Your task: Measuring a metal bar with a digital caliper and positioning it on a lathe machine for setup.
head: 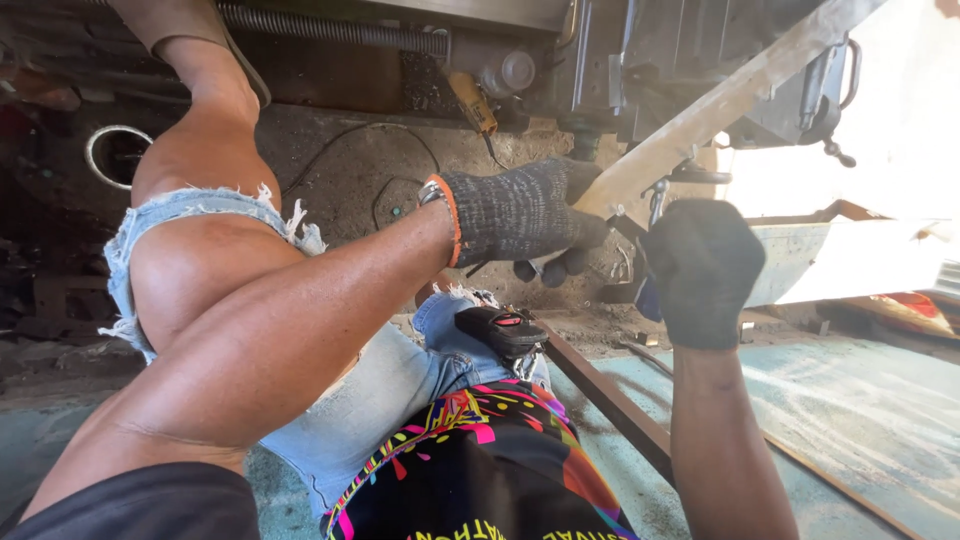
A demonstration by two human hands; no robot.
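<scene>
My left hand [525,215], in a dark grey knit glove with an orange cuff, grips the lower end of a long pale wooden plank [720,105] that slants up to the right. Close beside it, my right hand [700,270] wears a black glove and is closed around a small tool with a blue handle [648,297], whose metal tip [657,197] rises next to the plank. The rest of the tool is hidden by the glove. My bent leg in frayed denim shorts [180,215] lies to the left.
Dark machinery with a coiled metal hose [330,28] looms above. A yellow-handled tool [472,100] hangs near it. A black key fob [505,328] rests on my lap. A rusty metal bar [610,400] runs across the teal-painted floor [860,410]. A pale metal trough [850,255] stands at right.
</scene>
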